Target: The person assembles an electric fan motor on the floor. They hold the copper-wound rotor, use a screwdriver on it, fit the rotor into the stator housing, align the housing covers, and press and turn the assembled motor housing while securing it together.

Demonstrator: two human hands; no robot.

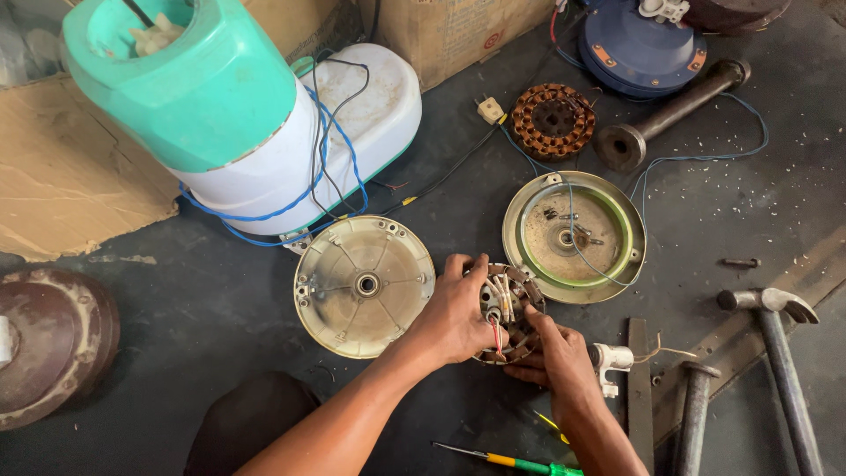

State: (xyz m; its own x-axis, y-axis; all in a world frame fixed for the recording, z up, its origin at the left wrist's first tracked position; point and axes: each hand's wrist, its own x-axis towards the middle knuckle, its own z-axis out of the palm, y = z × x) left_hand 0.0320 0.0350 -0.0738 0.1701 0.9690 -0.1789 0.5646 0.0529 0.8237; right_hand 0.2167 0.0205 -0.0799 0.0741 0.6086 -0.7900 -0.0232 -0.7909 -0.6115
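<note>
Stator (509,310) on floor: we grip rim with left hand (454,315), right hand (557,355) pinches lower edge; round cover (363,285) just left.

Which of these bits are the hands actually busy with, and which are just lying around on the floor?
In hand:
left hand
right hand
wound stator, held by both
its red and white wires

Lying about:
two round covers
second stator
hammer
screwdriver
metal pipe
green and white housing

Both forearms are bare, no sleeves, rings or watch visible.
</note>
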